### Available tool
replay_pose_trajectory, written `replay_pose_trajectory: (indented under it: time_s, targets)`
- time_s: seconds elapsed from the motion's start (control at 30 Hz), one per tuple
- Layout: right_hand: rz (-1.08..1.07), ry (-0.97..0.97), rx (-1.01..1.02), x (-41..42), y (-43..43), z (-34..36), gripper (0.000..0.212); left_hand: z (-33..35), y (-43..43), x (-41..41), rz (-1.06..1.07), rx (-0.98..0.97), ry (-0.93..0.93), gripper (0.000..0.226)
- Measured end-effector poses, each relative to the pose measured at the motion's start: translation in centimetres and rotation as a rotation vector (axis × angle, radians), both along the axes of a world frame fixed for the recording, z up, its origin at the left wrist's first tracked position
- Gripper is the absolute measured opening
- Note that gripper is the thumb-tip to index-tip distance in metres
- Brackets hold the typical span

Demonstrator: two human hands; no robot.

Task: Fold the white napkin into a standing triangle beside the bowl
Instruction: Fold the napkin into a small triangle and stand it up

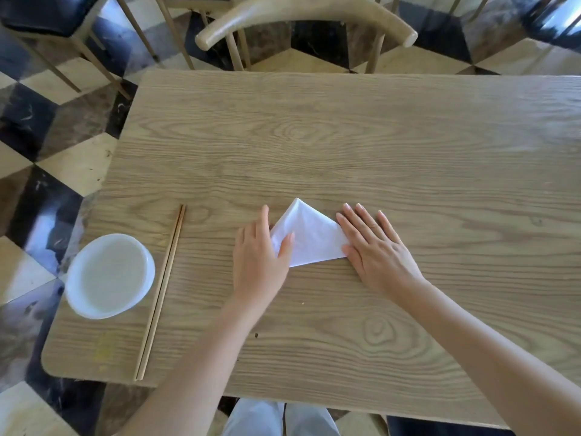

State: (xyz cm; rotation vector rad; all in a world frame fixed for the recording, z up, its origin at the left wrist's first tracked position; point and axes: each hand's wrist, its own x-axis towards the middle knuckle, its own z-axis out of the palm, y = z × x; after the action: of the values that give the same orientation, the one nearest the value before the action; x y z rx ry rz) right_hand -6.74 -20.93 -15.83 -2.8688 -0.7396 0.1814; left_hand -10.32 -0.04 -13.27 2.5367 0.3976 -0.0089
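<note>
The napkin (309, 237) is being pressed flat between both open hands, left hand (259, 256) and right hand (375, 247); the bowl (110, 275) is lying well left, nearer the left hand.

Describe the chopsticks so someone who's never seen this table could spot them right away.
On the wooden table, look near its left end, just right of the white bowl. The chopsticks lie there as a close pair, the only long, thin wooden sticks, well left of the napkin.

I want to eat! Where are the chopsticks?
In the head view, the chopsticks lie on the left part of the wooden table, just right of the white bowl and left of the napkin.
</note>
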Motion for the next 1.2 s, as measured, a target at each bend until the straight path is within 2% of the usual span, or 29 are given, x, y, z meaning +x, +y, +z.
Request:
replay_pose_trajectory:
  time_s: [0.07, 0.13, 0.17, 0.23, 0.3, 0.33, 0.37, 0.43, 0.47, 0.5, 0.57, 0.63, 0.73, 0.83, 0.93, 1.03, 1.13, 1.2]
  targets:
    - [0.014, 0.014, 0.016, 0.0, -0.1, 0.0, 0.053, 1.4, 0.6, 2.9, 0.046, -0.230, 0.188, 0.055]
    - [0.001, 0.030, 0.070, 0.2, -0.1, 0.4, 0.053, 2.5, 1.1, 4.7, -0.013, -0.446, 0.344, 0.026]
    - [-0.010, 0.052, 0.104, 0.4, 0.0, 0.6, 0.053, 3.0, 1.3, 4.9, -0.087, -0.478, 0.351, 0.014]
    - [-0.009, 0.173, 0.210, 0.7, 0.6, 1.9, 0.062, 3.9, 1.5, 4.5, -0.242, -0.520, 0.275, 0.018]
    - [-0.037, 0.364, 0.406, 1.4, 1.7, 4.2, 0.075, 4.7, 1.5, 3.9, -0.356, -0.555, 0.146, 0.011]
    - [-0.070, 0.476, 0.494, 1.8, 2.1, 5.5, 0.071, 5.0, 1.5, 3.5, -0.404, -0.538, 0.084, 0.013]
    - [-0.088, 0.562, 0.548, 2.2, 2.5, 6.6, 0.058, 5.2, 1.6, 3.2, -0.439, -0.499, 0.021, 0.017]
    - [-0.078, 0.635, 0.535, 3.2, 2.7, 8.1, 0.023, 5.6, 1.6, 2.6, -0.445, -0.477, -0.066, 0.020]
    - [-0.068, 0.675, 0.515, 3.5, 2.8, 8.7, 0.010, 5.6, 1.7, 2.5, -0.407, -0.543, -0.063, 0.018]
    - [-0.051, 0.719, 0.489, 3.6, 2.8, 9.2, 0.002, 5.9, 1.9, 2.4, -0.355, -0.663, -0.002, 0.019]
    - [-0.017, 0.796, 0.413, 3.6, 3.0, 9.8, 0.003, 5.8, 2.4, 2.2, -0.331, -0.891, 0.219, 0.032]
    - [-0.001, 0.835, 0.352, 3.4, 3.0, 10.2, 0.004, 5.7, 2.9, 1.8, -0.394, -0.897, 0.416, 0.039]
    - [0.045, 0.876, 0.355, 3.5, 2.4, 11.0, 0.004, 6.1, 2.6, 0.7, -0.457, -0.960, 0.610, 0.031]
    - [0.089, 0.998, 0.397, 3.8, 1.0, 11.3, 0.015, 7.2, 2.5, 0.5, -0.505, -0.941, 0.601, 0.033]
    - [0.035, 1.070, 0.443, 3.5, -0.3, 10.4, 0.023, 7.4, 3.2, 1.1, -0.510, -0.885, 0.615, 0.031]
    - [-0.029, 1.130, 0.540, 3.0, -1.4, 9.6, 0.027, 6.5, 3.8, 1.0, -0.391, -0.943, 0.652, 0.037]
    - [-0.096, 1.085, 0.588, 2.4, -1.9, 9.1, 0.029, 5.8, 3.8, 0.7, -0.262, -0.976, 0.648, 0.033]
    - [-0.203, 0.981, 0.645, 2.5, -2.1, 9.4, 0.030, 6.2, 3.9, 0.8, -0.182, -0.900, 0.542, 0.031]
